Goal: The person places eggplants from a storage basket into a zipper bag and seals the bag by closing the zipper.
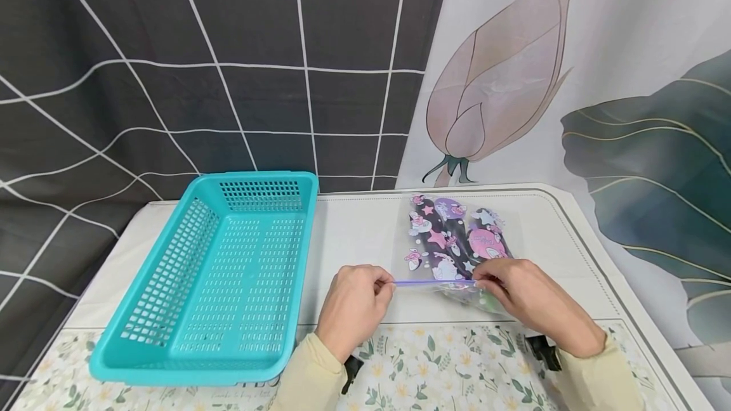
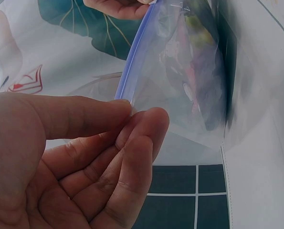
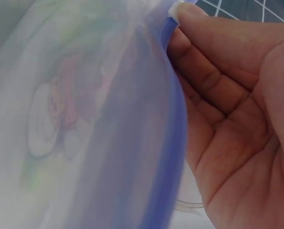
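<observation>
A clear zip bag [image 1: 402, 243] lies over the table with its purple zip strip [image 1: 434, 283] towards me. Inside it are dark packets [image 1: 451, 240] printed with pink and purple cartoon figures and stars. My left hand [image 1: 354, 303] pinches the left end of the strip between thumb and forefinger, as the left wrist view shows up close. Farther right along the strip, my right hand [image 1: 531, 297] pinches a small white slider [image 3: 174, 13] with thumb and finger. Something green shows through the bag's lower right part.
A turquoise plastic basket [image 1: 311, 240] with slotted sides stands left of my left hand. The table has a white cover [image 1: 354, 233] and a flowered front part [image 1: 422, 366]. Behind it hang a dark grid-patterned cloth [image 1: 354, 100] and a white plant-printed one [image 1: 514, 81].
</observation>
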A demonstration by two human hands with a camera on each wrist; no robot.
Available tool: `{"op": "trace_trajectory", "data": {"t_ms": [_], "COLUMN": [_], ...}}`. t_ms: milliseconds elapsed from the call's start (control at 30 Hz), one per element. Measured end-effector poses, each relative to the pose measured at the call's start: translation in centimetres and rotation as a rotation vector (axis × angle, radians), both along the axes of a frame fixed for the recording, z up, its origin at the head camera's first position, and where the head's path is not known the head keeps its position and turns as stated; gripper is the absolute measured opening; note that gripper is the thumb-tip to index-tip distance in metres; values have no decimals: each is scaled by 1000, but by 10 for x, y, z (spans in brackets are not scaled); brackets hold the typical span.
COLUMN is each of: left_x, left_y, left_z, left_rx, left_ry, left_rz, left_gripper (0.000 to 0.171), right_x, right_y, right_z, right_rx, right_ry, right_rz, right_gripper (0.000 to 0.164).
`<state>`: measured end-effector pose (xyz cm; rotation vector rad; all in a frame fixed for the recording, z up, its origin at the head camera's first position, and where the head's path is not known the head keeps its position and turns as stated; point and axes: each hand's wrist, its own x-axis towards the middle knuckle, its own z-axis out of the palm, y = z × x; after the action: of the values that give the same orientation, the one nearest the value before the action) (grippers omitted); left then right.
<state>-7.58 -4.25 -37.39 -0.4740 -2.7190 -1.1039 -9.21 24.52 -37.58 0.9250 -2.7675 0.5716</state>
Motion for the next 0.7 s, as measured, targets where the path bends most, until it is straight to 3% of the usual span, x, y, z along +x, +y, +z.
{"op": "trace_trajectory", "data": {"t_ms": [700], "left_x": [0], "left_y": [-1], "left_z": [1], "left_rx": [-10], "left_ry": [-4], "left_rz": [9], "left_gripper": [10], "right_x": [-2], "right_y": [7], "right_z": [-2], "right_rx": [-8], "right_ry": [21], "right_rz": [6], "right_gripper": [19]}}
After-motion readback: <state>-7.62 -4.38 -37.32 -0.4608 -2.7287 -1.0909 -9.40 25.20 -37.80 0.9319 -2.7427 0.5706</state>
